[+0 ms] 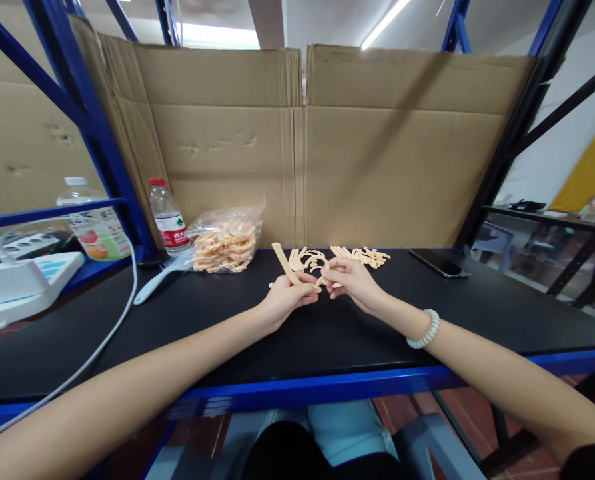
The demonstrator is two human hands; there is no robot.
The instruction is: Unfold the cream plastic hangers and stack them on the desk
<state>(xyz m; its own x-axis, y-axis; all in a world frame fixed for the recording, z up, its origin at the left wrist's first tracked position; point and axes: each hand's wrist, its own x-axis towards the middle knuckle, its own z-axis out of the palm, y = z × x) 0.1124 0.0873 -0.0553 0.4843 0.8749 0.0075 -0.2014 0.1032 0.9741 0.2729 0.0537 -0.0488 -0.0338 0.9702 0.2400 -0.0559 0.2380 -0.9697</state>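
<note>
My left hand (291, 299) is closed on a flat, pale, wood-coloured strip (284, 263), which slants up and away from the thumb. With fingertips pinched, my right hand (351, 283) grips a thin curved piece (322, 277) of the same colour. Both hands are close together above the black tabletop, and the pieces' lower ends meet near the left fingers; whether they are joined is hidden. Just beyond the hands lie loose curved pieces (313, 256). A second cluster of small pale pieces (362, 255) is behind my right hand.
A clear bag of pale pieces (227, 243) stands at the back left, with a light blue brush (156, 281) beside it. Behind are a red-capped bottle (170, 223) and a cardboard wall (402, 147). A phone (438, 263) lies right; a white cable (122, 310) crosses the left.
</note>
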